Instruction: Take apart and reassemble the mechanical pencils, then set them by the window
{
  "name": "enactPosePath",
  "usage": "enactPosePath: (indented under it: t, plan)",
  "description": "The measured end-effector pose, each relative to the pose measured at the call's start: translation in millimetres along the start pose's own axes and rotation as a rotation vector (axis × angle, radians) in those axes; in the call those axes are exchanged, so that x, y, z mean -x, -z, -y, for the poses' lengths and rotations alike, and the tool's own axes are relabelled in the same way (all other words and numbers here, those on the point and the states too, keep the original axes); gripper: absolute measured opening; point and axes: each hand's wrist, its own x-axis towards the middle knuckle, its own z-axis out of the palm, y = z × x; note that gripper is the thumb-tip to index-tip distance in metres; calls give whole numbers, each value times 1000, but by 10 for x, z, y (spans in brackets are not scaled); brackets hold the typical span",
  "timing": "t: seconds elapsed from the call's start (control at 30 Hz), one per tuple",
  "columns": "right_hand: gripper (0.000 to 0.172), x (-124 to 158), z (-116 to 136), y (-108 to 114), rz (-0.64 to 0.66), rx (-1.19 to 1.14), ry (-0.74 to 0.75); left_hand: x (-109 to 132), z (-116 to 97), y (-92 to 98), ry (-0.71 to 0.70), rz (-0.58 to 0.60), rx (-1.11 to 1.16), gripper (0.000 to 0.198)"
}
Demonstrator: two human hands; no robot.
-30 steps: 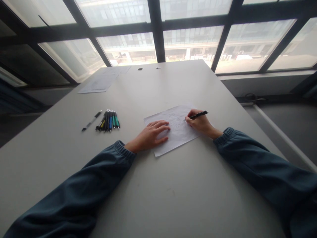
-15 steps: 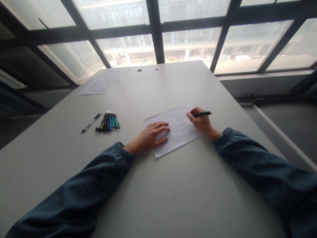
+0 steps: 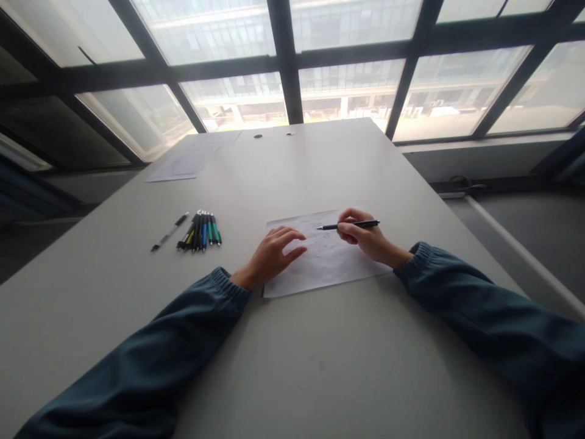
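A white sheet of paper with faint line marks lies on the table between my hands. Over its left part is my left hand, open, with fingers spread and slightly curved; whether they press on the sheet I cannot tell. My right hand is closed around a black pen above the right side of the paper. The pen is held nearly level, its tip pointing left over the sheet. Its touch on the paper cannot be made out.
Left of the paper, several pens lie bunched together, with black, blue, green and yellow parts. A single pen lies slanted beside them. More paper sheets rest at the table's far left. Windows stand behind the white table.
The sheet has turned to lie straighter. My right hand has moved slightly left and down with the pen, whose tip now reaches further left. My left hand's fingers have lifted and curved a little.
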Motion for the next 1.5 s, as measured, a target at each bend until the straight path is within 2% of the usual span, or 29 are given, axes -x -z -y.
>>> enactPosePath:
  t: [0.1, 0.2, 0.33, 0.43, 0.63, 0.73, 0.83, 1.0, 1.1, 1.23, 1.33, 1.5]
  plan:
    - [20, 60, 25, -84, 173, -98, -101, -21, -1, 14, -21, -98, 56, 30]
    - [23, 96, 31, -133, 228, -124, -139, -32, -16, 21, -76, -91, 82, 28]
    - [27, 113, 31, -147, 280, -124, -197, -21, -35, 13, -122, -67, 70, 17]
    - [31, 97, 19, -125, 238, -182, -221, -5, -27, -6, -117, -115, 75, 14]
    - [43, 30, -13, -25, 56, -501, -269, 0, 5, -37, 13, -240, 123, 21]
    - [36, 26, -25, -5, 13, -519, -287, -6, 1, -29, 26, -231, 137, 22]
    - [33, 37, -29, -15, -5, -484, -279, -4, 2, -21, 42, -251, 142, 22]
    - [38, 31, -40, -36, -2, -416, -248, 5, 16, -27, 28, -307, 131, 17]
    - [39, -5, -73, -33, -86, -335, -226, 0, 27, -18, 67, -345, 95, 15]
    - [32, -59, -127, -15, -241, -85, -44, -7, 62, -1, 160, -410, 45, 16]
    - [28, -69, -164, -1, -258, 133, 92, -9, 89, -2, 188, -425, 60, 16]
    - [20, -40, -229, 23, -248, 355, 215, -18, 88, -6, 200, -432, 90, 16]
